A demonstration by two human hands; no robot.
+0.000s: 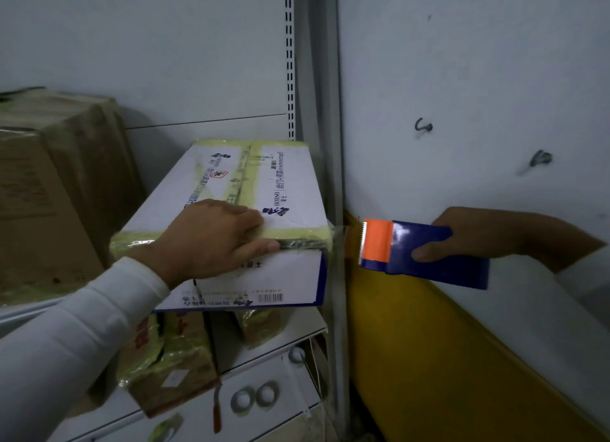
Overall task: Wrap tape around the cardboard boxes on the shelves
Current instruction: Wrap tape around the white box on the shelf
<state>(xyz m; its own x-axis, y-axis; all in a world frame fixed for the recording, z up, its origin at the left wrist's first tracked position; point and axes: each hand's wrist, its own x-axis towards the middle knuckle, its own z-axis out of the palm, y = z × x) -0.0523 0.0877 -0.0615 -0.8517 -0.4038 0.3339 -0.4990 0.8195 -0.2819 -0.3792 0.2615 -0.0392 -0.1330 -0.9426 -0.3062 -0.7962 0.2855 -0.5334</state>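
Observation:
A white printed cardboard box (231, 184) with yellowish tape bands lies on the shelf, its near end sticking out over the shelf edge. My left hand (211, 237) rests on the box's near top edge, fingers laid flat on top and thumb against the front face. My right hand (475, 233) grips a blue tape dispenser (425, 256) with an orange toothed head, held just right of the box's front right corner. A clear strip of tape (343, 240) runs from the dispenser to that corner.
Brown taped cartons (49, 194) stand at the left on the same shelf. Below, smaller taped boxes (165, 359) and two tape rolls (254, 397) lie on a lower white shelf. A grey upright post (333, 111) and a yellow board (429, 359) stand at the right, against a white wall.

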